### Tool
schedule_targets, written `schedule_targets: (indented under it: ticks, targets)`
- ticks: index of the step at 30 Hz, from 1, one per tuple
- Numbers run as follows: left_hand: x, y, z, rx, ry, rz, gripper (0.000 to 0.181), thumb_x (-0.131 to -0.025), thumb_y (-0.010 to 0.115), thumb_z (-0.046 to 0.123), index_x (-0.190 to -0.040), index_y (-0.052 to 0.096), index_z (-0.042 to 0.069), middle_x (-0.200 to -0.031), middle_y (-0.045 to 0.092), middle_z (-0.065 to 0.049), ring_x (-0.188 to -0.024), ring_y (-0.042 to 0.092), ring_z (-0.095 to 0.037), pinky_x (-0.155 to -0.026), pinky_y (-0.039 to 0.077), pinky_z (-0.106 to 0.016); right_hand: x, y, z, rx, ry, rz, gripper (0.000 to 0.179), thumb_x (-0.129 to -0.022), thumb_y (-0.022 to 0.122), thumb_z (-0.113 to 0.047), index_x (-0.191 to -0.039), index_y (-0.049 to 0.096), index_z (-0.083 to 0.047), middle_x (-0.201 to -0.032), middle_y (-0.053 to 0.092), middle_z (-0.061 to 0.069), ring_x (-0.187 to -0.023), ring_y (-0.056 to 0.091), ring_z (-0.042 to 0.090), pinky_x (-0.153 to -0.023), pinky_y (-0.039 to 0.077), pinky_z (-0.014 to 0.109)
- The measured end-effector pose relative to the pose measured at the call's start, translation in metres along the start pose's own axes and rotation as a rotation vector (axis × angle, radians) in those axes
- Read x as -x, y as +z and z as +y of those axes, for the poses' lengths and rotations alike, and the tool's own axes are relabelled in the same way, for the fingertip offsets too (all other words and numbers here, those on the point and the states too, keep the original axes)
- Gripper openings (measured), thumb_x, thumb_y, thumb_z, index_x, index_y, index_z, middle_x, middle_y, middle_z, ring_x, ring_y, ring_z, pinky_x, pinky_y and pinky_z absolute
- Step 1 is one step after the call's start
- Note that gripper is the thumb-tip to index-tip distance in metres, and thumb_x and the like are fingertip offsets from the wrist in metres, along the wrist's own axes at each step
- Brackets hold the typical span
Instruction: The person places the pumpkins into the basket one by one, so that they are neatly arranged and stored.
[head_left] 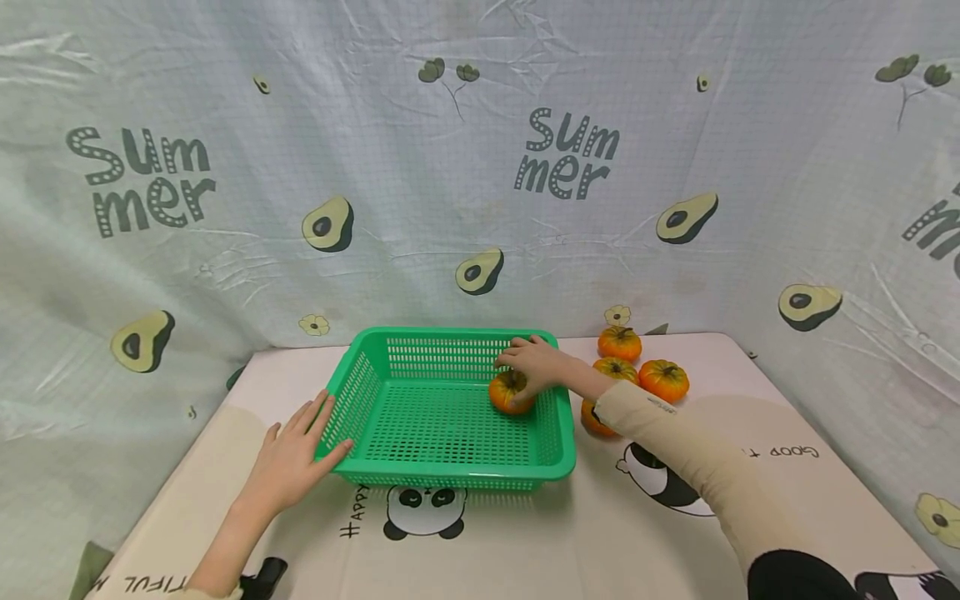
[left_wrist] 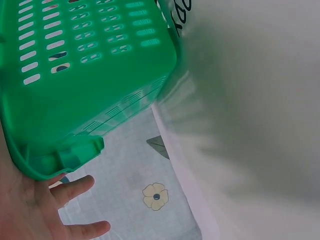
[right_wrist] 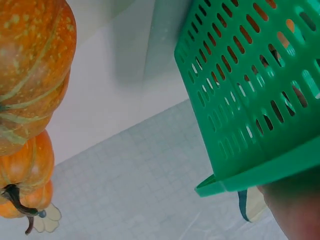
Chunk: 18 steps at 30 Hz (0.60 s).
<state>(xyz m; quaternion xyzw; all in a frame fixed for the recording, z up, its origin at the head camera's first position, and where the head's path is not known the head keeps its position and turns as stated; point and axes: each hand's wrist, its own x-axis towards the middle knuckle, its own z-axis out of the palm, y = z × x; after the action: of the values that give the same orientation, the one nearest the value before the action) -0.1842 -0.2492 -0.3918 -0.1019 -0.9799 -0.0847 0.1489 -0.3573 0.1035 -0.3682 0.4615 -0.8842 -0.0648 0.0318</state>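
Note:
A green plastic basket with slotted sides stands on the table. Inside it, toward the right end, my right hand grips a small orange pumpkin, thumb in front and fingers over the top. My left hand touches the basket's left rim with fingers spread and fairly straight. In the left wrist view that hand lies against the basket's rim. Several more pumpkins sit on the table just right of the basket, one partly hidden by my right forearm. The basket wall hides the held pumpkin in the right wrist view.
A pale table cover printed with pandas lies under the basket. Behind and at both sides hangs a light curtain with avocado prints. The pumpkins stand close to the basket's right wall.

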Motion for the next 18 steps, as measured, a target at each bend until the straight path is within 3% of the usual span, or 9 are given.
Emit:
schedule_targets:
  ticks: [9, 18]
  targets:
    - [-0.001, 0.0, 0.0, 0.001, -0.005, -0.01, 0.074, -0.086, 0.047, 0.049, -0.138, 0.031, 0.0, -0.142, 0.031, -0.02, -0.127, 0.032, -0.04, -0.091, 0.025, -0.068, 0.024, -0.011, -0.002, -0.051, -0.013, 0.146, 0.043, -0.079, 0.063, -0.041, -0.112, 0.058, -0.015, -0.109, 0.06, 0.002, -0.103, 0.047, 0.021, -0.086, 0.038, 0.044]
    - [0.0, 0.0, 0.0, 0.01, -0.01, -0.018, 0.073, -0.086, 0.048, 0.048, -0.138, 0.03, 0.0, -0.142, 0.03, -0.021, -0.126, 0.032, -0.041, -0.091, 0.025, -0.068, 0.056, -0.02, -0.005, -0.038, -0.042, 0.27, 0.036, -0.081, 0.063, -0.032, -0.111, 0.059, -0.012, -0.107, 0.061, 0.004, -0.101, 0.05, 0.022, -0.086, 0.041, 0.043]
